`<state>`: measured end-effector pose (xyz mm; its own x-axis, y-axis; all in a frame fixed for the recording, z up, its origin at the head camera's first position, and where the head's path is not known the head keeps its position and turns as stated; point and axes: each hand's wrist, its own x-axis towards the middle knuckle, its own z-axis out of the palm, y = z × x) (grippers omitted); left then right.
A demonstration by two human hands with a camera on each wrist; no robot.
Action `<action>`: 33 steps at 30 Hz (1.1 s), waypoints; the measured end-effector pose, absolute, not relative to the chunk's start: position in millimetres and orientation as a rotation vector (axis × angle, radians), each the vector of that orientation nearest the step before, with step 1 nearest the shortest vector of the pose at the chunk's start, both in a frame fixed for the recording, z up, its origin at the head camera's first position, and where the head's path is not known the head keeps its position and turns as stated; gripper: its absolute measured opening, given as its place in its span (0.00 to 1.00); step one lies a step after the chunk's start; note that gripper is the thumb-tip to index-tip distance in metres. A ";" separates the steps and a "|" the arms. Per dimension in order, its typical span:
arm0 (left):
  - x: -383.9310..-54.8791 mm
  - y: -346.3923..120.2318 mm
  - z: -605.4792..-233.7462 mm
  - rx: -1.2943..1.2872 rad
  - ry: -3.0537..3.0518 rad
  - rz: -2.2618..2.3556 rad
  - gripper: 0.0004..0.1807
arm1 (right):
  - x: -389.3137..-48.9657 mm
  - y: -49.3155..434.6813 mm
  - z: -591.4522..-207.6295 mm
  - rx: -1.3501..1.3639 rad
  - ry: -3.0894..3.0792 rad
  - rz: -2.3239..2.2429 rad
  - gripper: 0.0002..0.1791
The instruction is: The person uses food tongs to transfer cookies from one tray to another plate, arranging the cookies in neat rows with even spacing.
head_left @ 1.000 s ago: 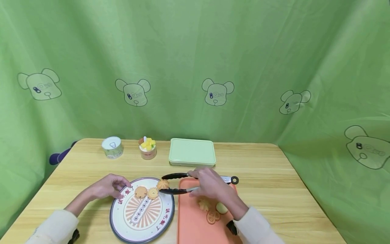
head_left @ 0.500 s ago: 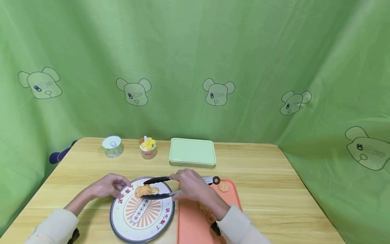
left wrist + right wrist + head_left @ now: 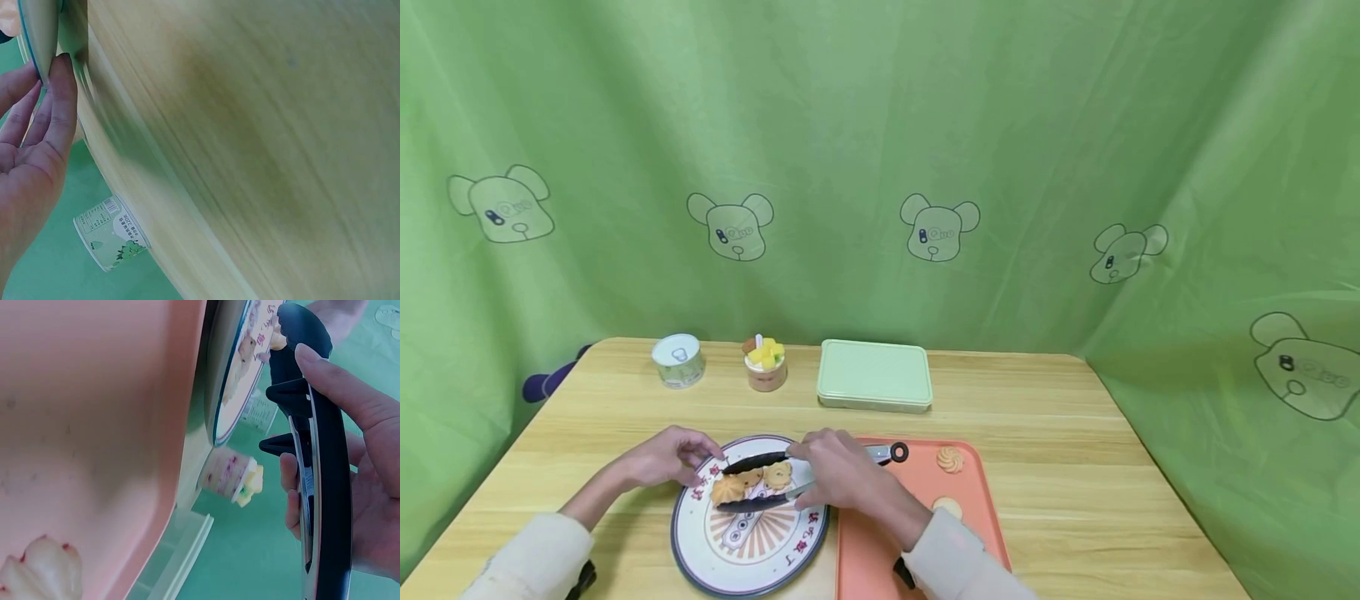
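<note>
With the right hand gripping the black tongs around a cookie over the plate near the desk's front edge, and the left hand's straight fingers steadying its rim, setting down seems underway; next, probably loosening the tongs.
</note>
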<state>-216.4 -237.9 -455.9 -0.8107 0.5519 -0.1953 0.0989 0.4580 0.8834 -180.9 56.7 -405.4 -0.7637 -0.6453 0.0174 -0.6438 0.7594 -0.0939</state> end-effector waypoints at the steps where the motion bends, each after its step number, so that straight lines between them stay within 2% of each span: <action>1: -216.4 -237.8 -456.0 0.544 2.248 1.322 0.24 | -180.4 55.3 -406.3 -1.083 2.933 -0.138 0.39; 21: -216.8 -237.8 -458.1 0.534 2.271 1.303 0.24 | -177.4 44.9 -409.6 -1.030 2.911 -0.115 0.42; 33: -216.4 -238.0 -457.9 0.529 2.287 1.293 0.24 | -178.7 88.4 -398.1 -0.933 2.913 -0.225 0.44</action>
<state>-216.4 -238.0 -457.9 -0.8214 0.5343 -0.1997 0.1043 0.4849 0.8683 -178.7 88.4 -398.1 -0.8126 -0.5823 -0.0260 -0.5714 0.8046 -0.1617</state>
